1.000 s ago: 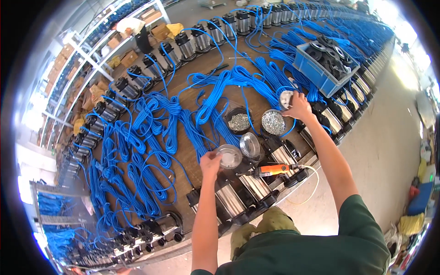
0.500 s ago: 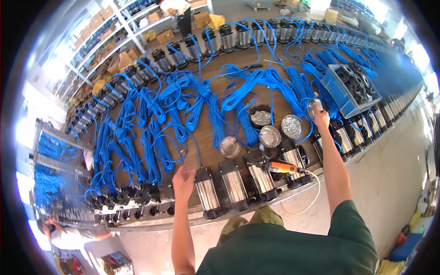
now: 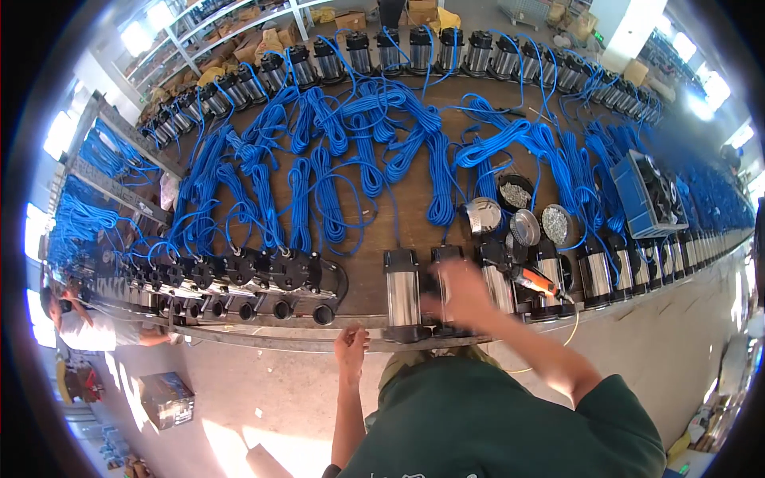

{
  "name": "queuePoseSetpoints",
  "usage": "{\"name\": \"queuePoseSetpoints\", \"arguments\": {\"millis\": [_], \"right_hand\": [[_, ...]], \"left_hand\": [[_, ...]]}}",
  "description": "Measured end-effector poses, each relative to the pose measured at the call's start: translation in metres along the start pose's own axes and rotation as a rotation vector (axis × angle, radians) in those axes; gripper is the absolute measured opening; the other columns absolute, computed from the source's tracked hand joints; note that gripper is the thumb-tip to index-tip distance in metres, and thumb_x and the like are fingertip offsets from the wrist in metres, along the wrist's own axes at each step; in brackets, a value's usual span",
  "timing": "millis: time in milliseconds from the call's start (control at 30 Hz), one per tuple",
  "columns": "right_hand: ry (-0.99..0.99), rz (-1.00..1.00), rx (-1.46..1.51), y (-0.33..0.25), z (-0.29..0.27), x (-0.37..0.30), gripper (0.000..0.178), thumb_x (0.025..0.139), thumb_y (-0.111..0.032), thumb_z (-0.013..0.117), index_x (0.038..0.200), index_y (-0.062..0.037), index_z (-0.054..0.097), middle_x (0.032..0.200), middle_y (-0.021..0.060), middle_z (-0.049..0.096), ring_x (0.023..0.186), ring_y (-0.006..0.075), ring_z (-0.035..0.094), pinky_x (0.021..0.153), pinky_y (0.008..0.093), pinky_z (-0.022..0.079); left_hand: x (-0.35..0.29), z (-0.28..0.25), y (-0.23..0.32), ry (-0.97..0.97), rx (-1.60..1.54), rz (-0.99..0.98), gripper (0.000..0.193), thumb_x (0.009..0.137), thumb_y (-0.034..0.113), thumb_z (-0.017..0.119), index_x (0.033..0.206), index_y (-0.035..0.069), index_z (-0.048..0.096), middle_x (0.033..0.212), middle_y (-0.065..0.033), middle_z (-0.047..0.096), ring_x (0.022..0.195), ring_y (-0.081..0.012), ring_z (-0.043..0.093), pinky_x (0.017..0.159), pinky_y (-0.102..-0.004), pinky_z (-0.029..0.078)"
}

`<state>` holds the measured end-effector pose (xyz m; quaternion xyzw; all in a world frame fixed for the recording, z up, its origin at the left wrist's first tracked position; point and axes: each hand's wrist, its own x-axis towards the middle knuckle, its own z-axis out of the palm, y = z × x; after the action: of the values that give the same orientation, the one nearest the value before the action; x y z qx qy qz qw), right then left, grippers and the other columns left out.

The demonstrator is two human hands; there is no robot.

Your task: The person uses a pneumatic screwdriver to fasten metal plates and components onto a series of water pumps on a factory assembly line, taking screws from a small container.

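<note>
My right hand [image 3: 466, 296], smeared by motion, reaches across steel-bodied pumps with black ends at the table's front edge; whether it holds anything is hidden. Left of it stands a pump [image 3: 403, 293], its steel side uncovered. My left hand [image 3: 351, 349] is just off the table edge, left of that pump's base, with fingers curled in; anything inside them cannot be made out. An orange and black power driver [image 3: 535, 280] lies across the pumps to the right. Behind them are a round metal cover [image 3: 484, 215], a shallow metal dish [image 3: 524, 228] and a bowl of small metal parts [image 3: 555, 225].
Coiled blue cables [image 3: 362, 159] spread over the brown table [image 3: 390, 215]. More pumps [image 3: 418, 52] line its far edge. Black pump parts [image 3: 295, 272] lie at the front left. A blue crate [image 3: 633, 199] stands at right. Another person [image 3: 96, 323] is at far left.
The view has turned, so the table appears shifted to the right. My right hand has come from beside the blue crate to the front pumps. My left hand has drawn back, its fingers now curled.
</note>
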<state>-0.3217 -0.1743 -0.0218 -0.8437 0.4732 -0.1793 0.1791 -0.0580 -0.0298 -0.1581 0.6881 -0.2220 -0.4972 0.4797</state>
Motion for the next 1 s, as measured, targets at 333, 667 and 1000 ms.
{"name": "queuePoseSetpoints", "arguments": {"millis": [333, 667, 1000], "right_hand": [[-0.247, -0.082, 0.193, -0.072, 0.076, 0.022, 0.032, 0.062, -0.032, 0.071, 0.075, -0.0038, 0.067, 0.072, 0.0171, 0.066, 0.073, 0.0362, 0.065, 0.068, 0.0434, 0.053], [0.176, 0.687, 1.543, -0.082, -0.083, -0.059, 0.037, 0.076, -0.028, 0.063, 0.095, 0.0032, 0.064, 0.087, 0.0138, 0.067, 0.079, 0.0223, 0.064, 0.077, 0.0328, 0.053], [0.337, 1.114, 1.561, -0.046, 0.017, -0.094, 0.020, 0.079, -0.013, 0.062, 0.092, 0.0025, 0.066, 0.088, 0.0097, 0.066, 0.081, 0.0202, 0.063, 0.077, 0.0321, 0.052]], "left_hand": [[0.008, -0.021, -0.009, 0.029, -0.369, -0.161, 0.025, 0.096, 0.022, 0.055, 0.105, -0.001, 0.059, 0.087, -0.0098, 0.067, 0.075, -0.0155, 0.064, 0.062, -0.0274, 0.051], [0.072, 0.023, 0.067, -0.580, -0.915, -0.283, 0.048, 0.098, 0.043, 0.051, 0.112, -0.002, 0.058, 0.094, -0.0120, 0.065, 0.086, -0.0221, 0.060, 0.077, -0.0350, 0.047], [0.025, 0.010, -0.024, -0.249, 0.129, 0.075, 0.023, 0.096, 0.010, 0.050, 0.087, -0.004, 0.065, 0.077, -0.0058, 0.069, 0.078, -0.0123, 0.062, 0.075, -0.0280, 0.047]]}}
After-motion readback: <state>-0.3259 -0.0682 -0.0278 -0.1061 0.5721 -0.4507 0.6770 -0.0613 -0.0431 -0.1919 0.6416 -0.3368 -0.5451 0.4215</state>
